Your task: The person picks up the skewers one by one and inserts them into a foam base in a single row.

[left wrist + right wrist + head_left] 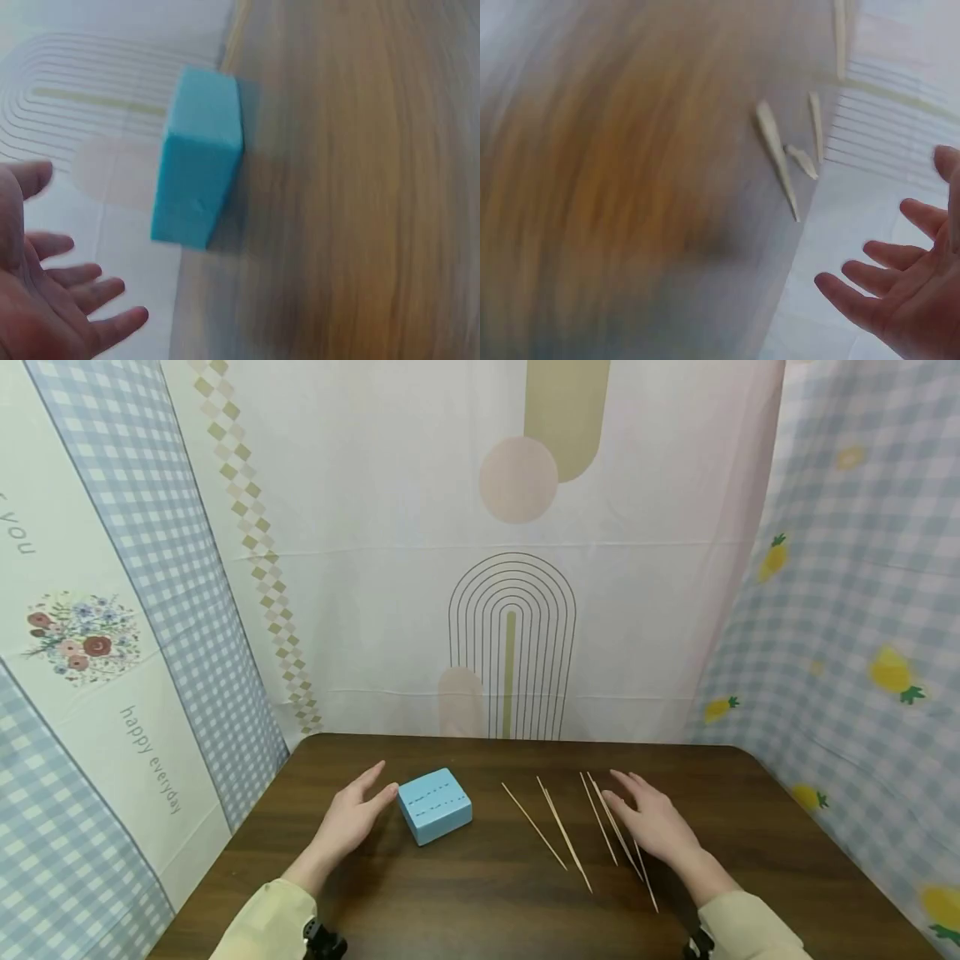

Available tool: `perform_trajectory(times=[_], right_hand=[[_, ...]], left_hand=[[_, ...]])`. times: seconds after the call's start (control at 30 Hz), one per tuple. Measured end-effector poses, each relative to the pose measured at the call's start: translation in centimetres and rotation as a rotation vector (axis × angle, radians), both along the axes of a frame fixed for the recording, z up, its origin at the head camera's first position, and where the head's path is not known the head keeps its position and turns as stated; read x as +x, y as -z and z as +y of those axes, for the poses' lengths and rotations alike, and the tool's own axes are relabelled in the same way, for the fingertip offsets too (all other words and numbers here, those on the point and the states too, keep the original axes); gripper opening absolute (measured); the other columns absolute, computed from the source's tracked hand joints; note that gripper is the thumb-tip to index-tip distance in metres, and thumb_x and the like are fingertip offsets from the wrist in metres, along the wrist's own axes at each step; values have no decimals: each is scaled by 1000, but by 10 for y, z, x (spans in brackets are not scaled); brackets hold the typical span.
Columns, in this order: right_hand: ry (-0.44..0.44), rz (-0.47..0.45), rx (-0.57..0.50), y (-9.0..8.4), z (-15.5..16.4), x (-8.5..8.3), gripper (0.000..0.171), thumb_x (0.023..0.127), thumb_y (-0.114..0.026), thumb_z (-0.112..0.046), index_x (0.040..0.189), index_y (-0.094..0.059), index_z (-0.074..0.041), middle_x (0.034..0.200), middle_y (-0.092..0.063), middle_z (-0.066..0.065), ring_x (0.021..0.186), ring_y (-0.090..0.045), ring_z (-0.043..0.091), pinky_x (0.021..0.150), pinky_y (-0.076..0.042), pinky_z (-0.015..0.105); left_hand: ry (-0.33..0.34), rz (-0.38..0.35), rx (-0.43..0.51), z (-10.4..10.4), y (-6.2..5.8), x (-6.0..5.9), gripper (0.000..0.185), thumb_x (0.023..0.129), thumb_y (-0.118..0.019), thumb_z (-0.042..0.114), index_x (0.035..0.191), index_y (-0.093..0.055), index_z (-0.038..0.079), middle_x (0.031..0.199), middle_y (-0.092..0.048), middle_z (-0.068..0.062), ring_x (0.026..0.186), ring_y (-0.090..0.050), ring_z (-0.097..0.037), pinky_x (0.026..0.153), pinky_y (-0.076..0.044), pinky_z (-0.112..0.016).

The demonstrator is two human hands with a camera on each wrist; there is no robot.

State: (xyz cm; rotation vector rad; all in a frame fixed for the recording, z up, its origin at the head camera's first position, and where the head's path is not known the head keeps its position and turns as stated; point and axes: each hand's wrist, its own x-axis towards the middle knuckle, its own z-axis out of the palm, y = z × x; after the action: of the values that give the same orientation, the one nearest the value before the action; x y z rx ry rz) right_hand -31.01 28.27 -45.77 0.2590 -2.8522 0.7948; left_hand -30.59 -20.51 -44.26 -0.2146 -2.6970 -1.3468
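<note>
A light blue foam block [434, 805] with two rows of small holes on top sits on the dark wooden table [480, 902]. My left hand [352, 814] hovers just left of it, fingers straight and spread, holding nothing; the left wrist view shows the block [199, 161] beyond the open palm [45, 300]. Several thin wooden skewers [570, 827] lie to the right of the block. My right hand [652, 822] is flat over the rightmost skewers with fingers extended. In the blurred right wrist view the open right hand [900, 292] is beside skewer tips [780, 161].
Patterned cloth backdrops [510, 568] close in the table at the back and on both sides. The table's front edge is near my sleeves [270, 918].
</note>
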Motion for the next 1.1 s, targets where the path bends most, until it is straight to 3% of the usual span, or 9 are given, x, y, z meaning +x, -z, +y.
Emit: perform_trajectory(times=[0.17, 0.47, 0.6, 0.87, 1.1], right_hand=[[54, -32, -174, 3, 10, 5, 70, 110, -55, -53, 160, -48, -4, 158, -48, 31, 138, -50, 54, 107, -44, 68], [121, -225, -507, 5, 25, 11, 68, 111, -61, -37, 163, -38, 1, 162, -40, 34, 141, -48, 51, 102, -54, 56], [107, -262, -529, 6, 31, 11, 66, 111, -61, -26, 163, -35, 5, 160, -37, 38, 142, -46, 54, 103, -54, 56], [75, -314, -530, 9, 39, 11, 66, 106, -67, -11, 160, -36, 10, 155, -39, 43, 139, -48, 55, 99, -57, 52], [94, -340, -588, 13, 42, 12, 69, 100, -72, -1, 159, -37, 11, 150, -44, 42, 123, -64, 40, 90, -61, 44]], left_hand=[[-69, -51, 77, 13, 1, 7, 72, 109, -62, 40, 165, -38, 1, 165, -39, -28, 153, -36, -48, 121, -30, -65], [-128, -128, 213, 27, 14, 10, 79, 106, -67, 33, 165, -31, -5, 167, -33, -31, 152, -37, -48, 121, -33, -61], [-119, -134, 263, 33, 18, 11, 83, 105, -69, 29, 166, -27, -7, 167, -29, -33, 153, -34, -49, 121, -33, -61], [-110, -132, 289, 34, 27, 12, 84, 104, -72, 29, 165, -28, -8, 162, -35, -38, 151, -37, -51, 120, -33, -62], [-115, -137, 290, 36, 33, 9, 84, 104, -72, 28, 165, -28, -8, 165, -32, -35, 152, -35, -50, 121, -32, -61]])
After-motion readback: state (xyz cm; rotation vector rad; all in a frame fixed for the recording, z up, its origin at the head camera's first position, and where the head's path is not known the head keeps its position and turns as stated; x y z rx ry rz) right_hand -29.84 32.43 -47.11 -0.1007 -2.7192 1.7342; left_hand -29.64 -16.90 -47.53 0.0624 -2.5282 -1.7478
